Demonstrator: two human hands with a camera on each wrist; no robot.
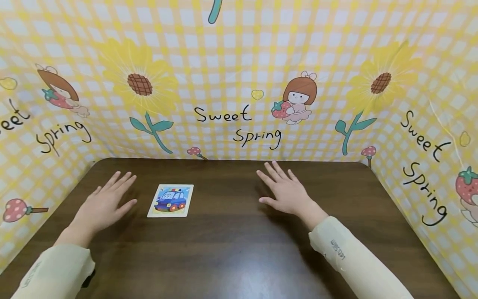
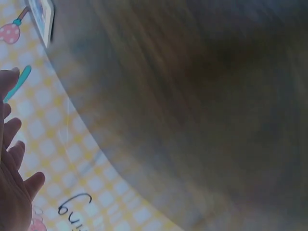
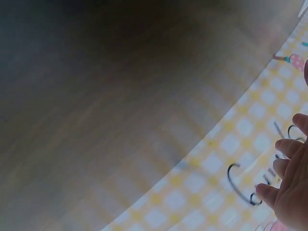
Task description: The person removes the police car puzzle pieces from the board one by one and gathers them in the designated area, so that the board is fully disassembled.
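Observation:
A square picture card or puzzle (image 1: 170, 201) with a pale border lies on the dark wooden table (image 1: 224, 241), showing a blue cartoon car with eyes. To its left my left hand (image 1: 101, 207) is held with fingers extended, apart from it. My right hand (image 1: 285, 192) is spread over the table's right half, farther from the card, and holds nothing. In the left wrist view the left hand (image 2: 15, 187) shows at the left edge, with a corner of the card (image 2: 44, 21) at the top. The right wrist view shows the right hand (image 3: 291, 187) at the right edge.
A yellow-and-white checked cloth (image 1: 231, 54) with flowers, cartoon figures and "Sweet Spring" lettering rises behind the table and along both sides. Pale sleeves (image 1: 354, 253) cover the forearms.

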